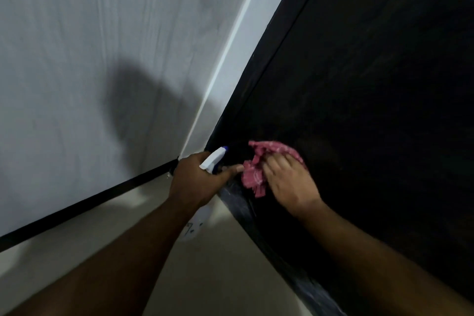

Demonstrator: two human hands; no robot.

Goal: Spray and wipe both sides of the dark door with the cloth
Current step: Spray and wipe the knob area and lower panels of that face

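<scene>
— How far along were we?
— Low on the dark door (pixel 359 110), our right hand (pixel 288 182) pressed the red cloth (pixel 257 170) flat, fingers loosely spread. Just beside it, our left hand (pixel 197 179) gripped the spray bottle (pixel 214 160).
— What remained?
— We judged this face mid-wipe; the other side was out of view.

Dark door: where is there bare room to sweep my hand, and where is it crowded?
Free: the dark door above and right of the red cloth, up to the white frame. Crowded: the low corner, where the left hand grips the spray bottle beside the right hand pressing the cloth.
</scene>
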